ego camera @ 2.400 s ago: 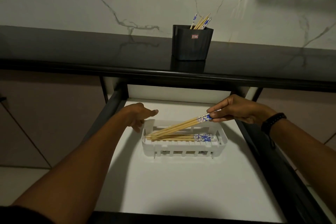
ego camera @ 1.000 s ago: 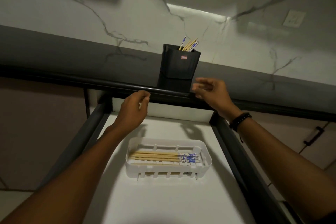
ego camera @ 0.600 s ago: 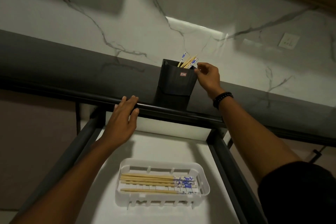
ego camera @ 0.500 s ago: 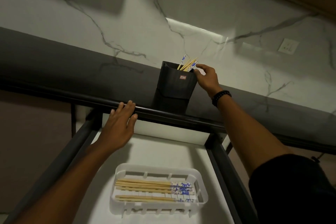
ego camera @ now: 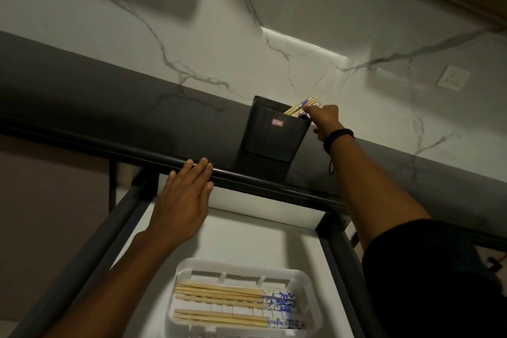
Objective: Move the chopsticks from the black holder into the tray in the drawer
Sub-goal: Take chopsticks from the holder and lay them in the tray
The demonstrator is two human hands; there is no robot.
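Half the job's done: several chopsticks (ego camera: 219,296) lie flat in the white tray (ego camera: 311,296) in the near drawer (ego camera: 247,241), while a small bunch (ego camera: 303,104) stands tilted in the black holder (ego camera: 274,140) on the far counter. The right hand (ego camera: 325,118) is up at those tips, fingers touching them, though I can't tell if it has closed on any; the left hand (ego camera: 183,200) lies flat and relaxed on the counter edge (ego camera: 274,189). The holder's red-and-white sticker (ego camera: 277,122) is too small to read.

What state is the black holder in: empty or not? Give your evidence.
Not empty: several chopsticks stick out of the black holder, beside the right hand.
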